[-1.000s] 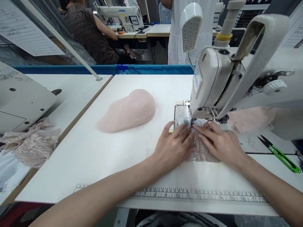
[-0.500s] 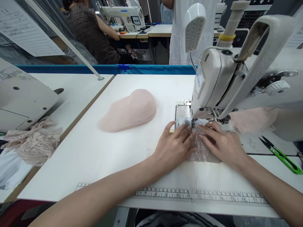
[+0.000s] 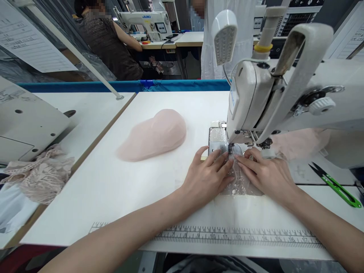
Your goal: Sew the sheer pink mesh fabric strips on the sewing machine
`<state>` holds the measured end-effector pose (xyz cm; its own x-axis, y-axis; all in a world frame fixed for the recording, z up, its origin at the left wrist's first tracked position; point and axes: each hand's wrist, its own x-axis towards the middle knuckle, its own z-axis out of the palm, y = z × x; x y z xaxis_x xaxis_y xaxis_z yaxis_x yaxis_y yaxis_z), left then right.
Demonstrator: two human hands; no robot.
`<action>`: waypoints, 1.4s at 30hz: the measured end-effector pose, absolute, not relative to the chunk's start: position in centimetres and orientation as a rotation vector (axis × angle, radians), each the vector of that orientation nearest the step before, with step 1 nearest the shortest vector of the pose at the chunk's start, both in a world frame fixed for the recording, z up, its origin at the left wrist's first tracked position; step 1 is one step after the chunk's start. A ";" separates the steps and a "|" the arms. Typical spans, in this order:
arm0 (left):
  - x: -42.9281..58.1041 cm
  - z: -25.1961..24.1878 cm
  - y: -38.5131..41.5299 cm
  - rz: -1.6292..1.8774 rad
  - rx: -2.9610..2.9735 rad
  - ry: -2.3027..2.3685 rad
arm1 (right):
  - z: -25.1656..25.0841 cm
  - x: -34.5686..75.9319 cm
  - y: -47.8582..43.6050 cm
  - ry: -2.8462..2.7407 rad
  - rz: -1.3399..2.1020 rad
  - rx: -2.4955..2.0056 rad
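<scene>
My left hand (image 3: 207, 170) lies with its fingers apart at the left of the presser foot (image 3: 231, 148), fingertips pressing on thin, sheer fabric with a shiny clear layer (image 3: 238, 178). At the right of the foot, my right hand (image 3: 265, 172) has its fingers bent and drawn together at the edge of this sheer fabric. Above both hands is the head of a white sewing machine (image 3: 250, 94). A pale pink moulded cup piece (image 3: 159, 132) rests on the table left of my hands. My fingers partly hide the fabric under the foot.
Green thread snips (image 3: 338, 187) lie at the right. Pink fabric (image 3: 301, 144) sits behind my right hand. A bundle of beige lace trim (image 3: 47, 174) is at the left edge. A ruler scale (image 3: 227, 236) runs along the white table's front. Two people are beyond the blue edge (image 3: 182, 85).
The view has shifted slightly, so the machine appears a little further left. My hands keep nearly the same places beside the presser foot.
</scene>
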<state>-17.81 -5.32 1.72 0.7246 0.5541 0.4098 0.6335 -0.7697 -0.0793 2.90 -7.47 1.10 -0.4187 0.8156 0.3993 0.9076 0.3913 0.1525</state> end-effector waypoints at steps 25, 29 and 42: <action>-17.9 1.5 -4.3 -0.558 -2.729 -0.967 | 1.5 2.7 -7.1 -2.434 -0.572 -1.588; -17.8 2.1 -4.5 -0.603 -2.682 -0.906 | 2.5 3.1 -7.6 -2.392 -0.436 -1.530; -20.7 6.3 -7.0 0.049 -3.133 -0.655 | 6.3 4.1 -9.8 -2.498 1.020 -1.398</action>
<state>-20.69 -6.99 6.32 0.9158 0.3994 -0.0424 0.4013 -0.9145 0.0522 4.13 -9.85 6.31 -0.5726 0.7888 -0.2236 0.7197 0.3530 -0.5978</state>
